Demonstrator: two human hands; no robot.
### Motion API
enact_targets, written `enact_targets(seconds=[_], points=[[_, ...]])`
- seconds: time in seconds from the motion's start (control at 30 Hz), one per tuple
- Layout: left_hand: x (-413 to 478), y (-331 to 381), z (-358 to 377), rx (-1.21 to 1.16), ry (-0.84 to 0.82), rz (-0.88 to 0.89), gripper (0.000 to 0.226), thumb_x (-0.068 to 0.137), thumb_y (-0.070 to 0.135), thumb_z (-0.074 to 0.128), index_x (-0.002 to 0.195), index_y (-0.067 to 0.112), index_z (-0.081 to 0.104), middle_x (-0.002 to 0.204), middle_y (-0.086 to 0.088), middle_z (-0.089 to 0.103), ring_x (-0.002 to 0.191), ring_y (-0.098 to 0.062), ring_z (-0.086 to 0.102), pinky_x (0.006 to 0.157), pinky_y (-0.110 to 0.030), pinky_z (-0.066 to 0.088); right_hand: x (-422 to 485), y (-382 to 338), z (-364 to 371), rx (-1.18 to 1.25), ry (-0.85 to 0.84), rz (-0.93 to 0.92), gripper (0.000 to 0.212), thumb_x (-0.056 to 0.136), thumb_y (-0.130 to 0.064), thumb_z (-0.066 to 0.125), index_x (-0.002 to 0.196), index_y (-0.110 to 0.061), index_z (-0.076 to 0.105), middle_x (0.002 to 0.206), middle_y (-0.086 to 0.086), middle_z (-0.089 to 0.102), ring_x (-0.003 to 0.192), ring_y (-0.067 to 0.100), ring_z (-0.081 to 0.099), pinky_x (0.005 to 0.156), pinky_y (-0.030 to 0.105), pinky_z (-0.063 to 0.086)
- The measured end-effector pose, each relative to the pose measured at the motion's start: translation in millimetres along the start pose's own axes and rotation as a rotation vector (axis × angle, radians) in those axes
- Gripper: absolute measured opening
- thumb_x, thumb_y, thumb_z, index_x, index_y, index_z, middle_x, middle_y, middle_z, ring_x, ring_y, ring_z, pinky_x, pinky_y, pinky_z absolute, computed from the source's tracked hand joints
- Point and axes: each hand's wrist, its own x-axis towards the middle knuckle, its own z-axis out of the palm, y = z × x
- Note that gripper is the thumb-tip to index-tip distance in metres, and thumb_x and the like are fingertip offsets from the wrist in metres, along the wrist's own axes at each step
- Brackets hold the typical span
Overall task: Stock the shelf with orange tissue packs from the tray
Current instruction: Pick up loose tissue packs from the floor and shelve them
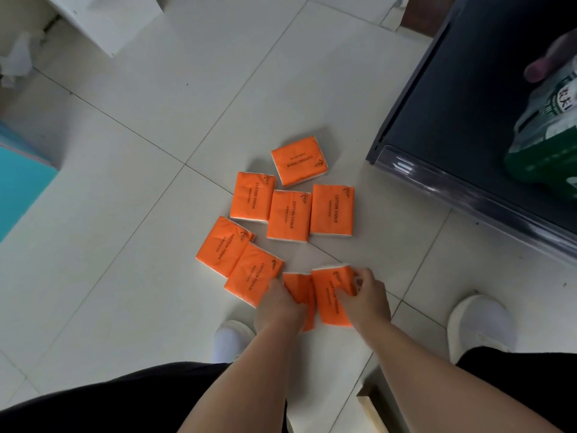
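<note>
Pick-up under way: crouched below the dark shelf [468, 104], a person's left hand [278, 304] grips the left pack [296, 287] and the right hand [368, 295] clasps the right pack [331, 298] on the tiled floor [125, 182]. Six loose packs [288, 215] lie nearer the shelf. Next, probably, a lift up to it.

Pale tiled floor [150, 157], dark grout lines; white cabinet [106, 20] top left, teal panel [22, 185] at left.

Left hand [278, 303] grips one orange tissue pack [297, 286], right hand [368, 295] another pack [331, 298]; six loose packs [288, 215] lie nearby.
</note>
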Motion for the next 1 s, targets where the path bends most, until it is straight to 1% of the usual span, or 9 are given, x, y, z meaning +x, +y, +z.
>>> enact_targets(seconds=[0.13, 0.27, 0.37, 0.47, 0.57, 0.73, 0.83, 0.9, 1.0], points=[[0.9, 2.5, -7.3, 0.023, 0.094, -0.005, 0.043, 0.085, 0.036, 0.056, 0.117, 0.013, 0.039, 0.108, -0.006, 0.060, 0.100, -0.028, 0.060, 0.073, -0.035, 0.046, -6.8, -5.6, -0.7, 0.071, 0.067, -0.189, 0.050, 0.074, -0.019, 0.073, 0.119, -0.028, 0.052, 0.107, -0.004, 0.061, 0.095, 0.017, 0.061, 0.073, 0.028, 0.048], [2.1, 3.8, -5.2, 0.000, 0.148, 0.034, 0.041, 0.084, 0.031, 0.056, 0.116, 0.011, 0.040, 0.107, -0.008, 0.060, 0.101, -0.029, 0.059, 0.074, -0.037, 0.046, -7.7, -9.1, -3.6, 0.105, 0.163, -0.173, 0.075, 0.068, -0.029, 0.081, 0.132, -0.024, 0.043, 0.109, -0.003, 0.063, 0.096, 0.019, 0.062, 0.080, 0.039, 0.052], [-0.4, 6.5, -2.1, 0.003, 0.142, 0.055, 0.038, 0.085, 0.032, 0.056, 0.113, 0.012, 0.041, 0.107, -0.007, 0.059, 0.100, -0.029, 0.058, 0.075, -0.038, 0.048, -5.5, -7.4, -4.2, 0.083, 0.197, -0.164, 0.073, 0.074, -0.027, 0.076, 0.137, -0.022, 0.039, 0.114, -0.001, 0.063, 0.101, 0.022, 0.062, 0.079, 0.035, 0.051], [-1.4, 8.2, -1.4, -0.001, 0.145, 0.058, 0.036, 0.086, 0.034, 0.054, 0.112, 0.013, 0.041, 0.109, -0.006, 0.058, 0.101, -0.027, 0.058, 0.075, -0.038, 0.048, -3.8, -5.5, -4.3, 0.101, 0.225, 0.003, 0.072, 0.084, -0.025, 0.065, 0.144, -0.018, 0.025, 0.127, 0.009, 0.057, 0.107, 0.030, 0.060, 0.082, 0.037, 0.047], [0.7, 8.1, -3.3, 0.034, 0.135, 0.055, 0.034, 0.086, 0.030, 0.053, 0.114, 0.014, 0.040, 0.110, -0.005, 0.057, 0.099, -0.026, 0.058, 0.071, -0.036, 0.046, -4.7, 0.1, -9.8, -0.324, 0.128, 0.126, 0.091, 0.083, -0.029, 0.065, 0.149, -0.016, 0.003, 0.145, 0.015, 0.032, 0.127, 0.035, 0.041, 0.098, 0.043, 0.039], [3.1, 2.3, -2.0, 0.053, 0.118, 0.064, 0.035, 0.086, 0.028, 0.053, 0.116, 0.015, 0.040, 0.110, -0.004, 0.057, 0.100, -0.025, 0.058, 0.070, -0.036, 0.046, 0.5, 2.1, -11.9, -0.915, 0.021, -0.535, 0.086, 0.087, -0.015, 0.057, 0.152, -0.026, 0.002, 0.159, 0.008, 0.000, 0.146, 0.032, -0.005, 0.116, 0.050, 0.009], [3.7, -0.2, 1.2, 0.045, 0.093, 0.082, 0.036, 0.085, 0.030, 0.053, 0.116, 0.017, 0.040, 0.109, -0.003, 0.058, 0.100, -0.025, 0.058, 0.073, -0.037, 0.047, 23.1, -8.7, -17.6, -1.133, -0.134, -0.583, 0.076, 0.092, -0.017, 0.049, 0.151, -0.028, 0.003, 0.160, 0.003, -0.009, 0.144, 0.030, -0.017, 0.114, 0.054, 0.001], [3.8, -2.2, 1.3, 0.038, 0.085, 0.094, 0.035, 0.086, 0.029, 0.053, 0.116, 0.017, 0.040, 0.110, -0.003, 0.058, 0.099, -0.024, 0.058, 0.074, -0.037, 0.047, 31.2, -8.6, -19.1, -1.160, -0.169, -0.552, 0.063, 0.095, -0.015, 0.041, 0.149, -0.028, 0.013, 0.159, 0.000, 0.003, 0.146, 0.028, -0.010, 0.113, 0.054, 0.002], [6.3, -1.1, 0.9, 0.016, 0.086, 0.094, 0.041, 0.086, 0.029, 0.053, 0.123, 0.018, 0.040, 0.114, -0.003, 0.058, 0.104, -0.025, 0.057, 0.077, -0.037, 0.047, 27.7, -2.3, -18.0, -1.159, -0.112, -0.513, 0.049, 0.092, -0.016, 0.042, 0.138, -0.032, 0.033, 0.142, -0.002, 0.036, 0.136, 0.022, 0.025, 0.108, 0.051, 0.017]])
